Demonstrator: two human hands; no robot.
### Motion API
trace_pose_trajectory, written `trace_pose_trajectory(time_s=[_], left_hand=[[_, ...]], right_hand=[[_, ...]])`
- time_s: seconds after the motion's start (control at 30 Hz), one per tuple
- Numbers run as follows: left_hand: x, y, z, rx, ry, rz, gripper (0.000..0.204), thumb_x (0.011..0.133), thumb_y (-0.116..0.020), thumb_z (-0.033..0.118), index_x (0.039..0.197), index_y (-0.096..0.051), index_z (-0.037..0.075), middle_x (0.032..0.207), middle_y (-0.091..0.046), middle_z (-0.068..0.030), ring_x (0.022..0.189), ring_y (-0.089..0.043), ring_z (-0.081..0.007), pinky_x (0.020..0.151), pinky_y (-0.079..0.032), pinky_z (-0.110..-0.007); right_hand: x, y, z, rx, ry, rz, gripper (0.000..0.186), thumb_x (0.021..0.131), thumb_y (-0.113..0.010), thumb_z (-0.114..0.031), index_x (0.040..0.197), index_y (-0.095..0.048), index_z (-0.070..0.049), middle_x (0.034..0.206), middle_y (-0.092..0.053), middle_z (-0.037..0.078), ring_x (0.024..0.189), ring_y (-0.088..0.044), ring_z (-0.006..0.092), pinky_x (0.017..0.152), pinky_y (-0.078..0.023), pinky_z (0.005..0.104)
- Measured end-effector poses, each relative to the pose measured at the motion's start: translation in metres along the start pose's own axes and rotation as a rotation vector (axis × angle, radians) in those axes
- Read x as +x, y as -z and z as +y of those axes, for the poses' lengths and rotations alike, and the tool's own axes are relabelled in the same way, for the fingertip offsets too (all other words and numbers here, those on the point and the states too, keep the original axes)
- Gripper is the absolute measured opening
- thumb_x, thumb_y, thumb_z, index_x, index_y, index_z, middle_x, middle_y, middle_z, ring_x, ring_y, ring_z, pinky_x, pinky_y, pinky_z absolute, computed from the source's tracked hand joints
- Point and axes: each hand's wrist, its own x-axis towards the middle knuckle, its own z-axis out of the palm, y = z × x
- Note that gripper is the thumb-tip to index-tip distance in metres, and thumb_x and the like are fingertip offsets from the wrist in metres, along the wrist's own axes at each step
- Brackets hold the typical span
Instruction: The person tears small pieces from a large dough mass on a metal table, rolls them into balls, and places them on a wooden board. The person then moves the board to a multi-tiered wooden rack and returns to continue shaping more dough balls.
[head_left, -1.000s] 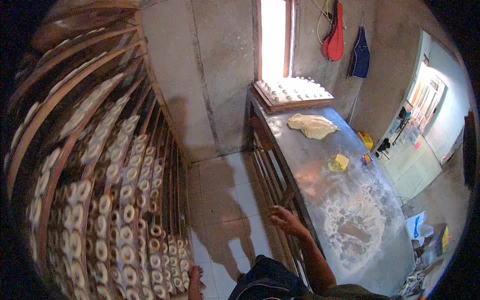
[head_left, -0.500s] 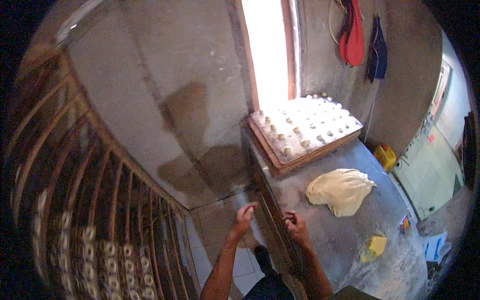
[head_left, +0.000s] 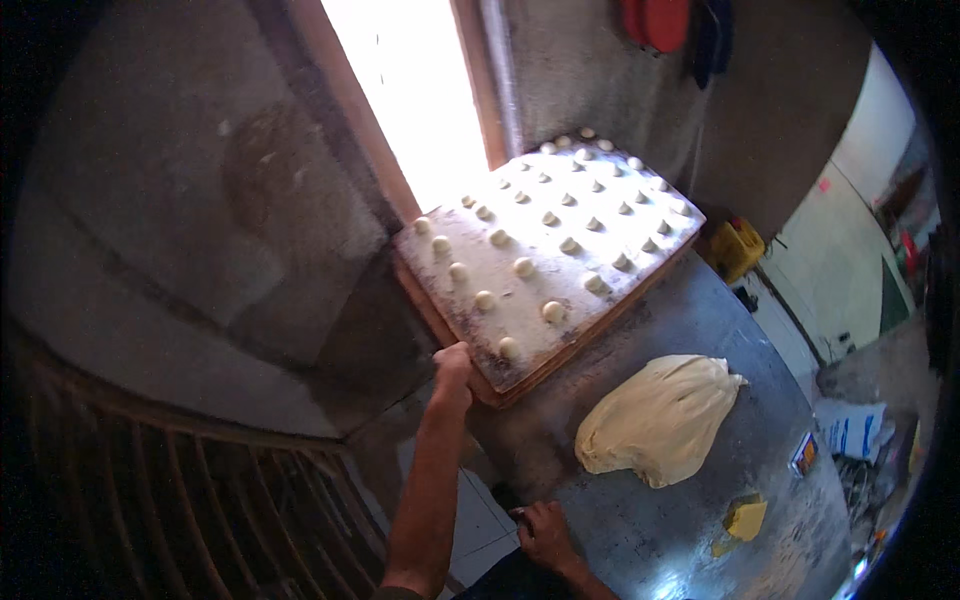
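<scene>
My left hand is closed on the near left corner of a stack of floury wooden trays; the top one carries several small dough balls. My right hand is low at the near edge of the steel table, fingers curled; what they hold, if anything, I cannot make out. A large pale lump of dough lies on the table right of the trays. A yellow block sits below it, near a small printed packet.
A slatted wooden rack fills the lower left beside a grey wall. A bright opening is behind the trays. A red item and a dark cloth hang above. A yellow container and white sack are beyond the table.
The view has swung toward the trays and come closer. My left hand has moved up to their corner and closed on it. My right hand now sits lower in the view at the table edge.
</scene>
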Motion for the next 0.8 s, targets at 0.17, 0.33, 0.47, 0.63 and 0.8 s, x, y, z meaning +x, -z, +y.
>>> trace_pose_trajectory(time_s=[0.17,0.33,0.47,0.63,0.8], left_hand=[[0.038,0.042,-0.012,-0.466,0.16,-0.279,0.028,0.079,-0.056,0.009,0.103,-0.065,-0.003,0.096,-0.065,-0.0125,0.089,-0.066,-0.0283,0.089,-0.054,-0.045],[0.02,0.034,0.003,-0.817,0.038,-0.625,0.026,0.079,-0.059,0.008,0.101,-0.065,-0.003,0.097,-0.068,-0.0139,0.091,-0.067,-0.0329,0.094,-0.056,-0.047],[-0.01,0.008,0.022,-0.744,0.041,-0.661,0.027,0.079,-0.057,0.002,0.104,-0.062,-0.005,0.097,-0.068,-0.0133,0.089,-0.067,-0.0264,0.083,-0.057,-0.04],[0.034,0.08,-0.052,-0.831,-0.048,-0.596,0.014,0.082,-0.063,0.007,0.091,-0.067,-0.002,0.086,-0.068,-0.0122,0.081,-0.068,-0.0245,0.08,-0.058,-0.039],[0.051,0.246,-0.237,-1.082,-0.212,-0.265,0.016,0.089,-0.065,0.015,0.094,-0.068,0.0,0.085,-0.066,-0.0103,0.077,-0.066,-0.0228,0.077,-0.057,-0.037]], right_hand=[[-0.001,0.005,-0.01,0.439,-0.139,-0.058,0.03,0.091,-0.065,-0.015,0.12,-0.066,-0.006,0.109,-0.067,0.012,0.106,-0.062,0.0282,0.094,-0.047,0.0402],[0.086,0.073,0.012,0.926,-0.12,0.384,0.05,0.102,-0.059,-0.021,0.146,-0.045,-0.001,0.135,-0.057,0.014,0.125,-0.055,0.0257,0.107,-0.045,0.0396],[0.2,0.154,0.093,1.851,0.133,0.755,0.057,0.106,-0.045,-0.051,0.139,-0.052,-0.005,0.131,-0.063,0.017,0.126,-0.058,0.0306,0.109,-0.046,0.049],[0.26,0.252,0.152,2.035,0.571,0.221,0.063,0.104,-0.043,-0.057,0.134,-0.056,-0.004,0.131,-0.063,0.023,0.124,-0.058,0.0361,0.111,-0.041,0.0511],[0.285,0.236,0.163,1.904,0.094,0.163,0.057,0.104,-0.044,-0.052,0.132,-0.058,-0.004,0.131,-0.063,0.022,0.122,-0.058,0.0338,0.11,-0.041,0.0492]])
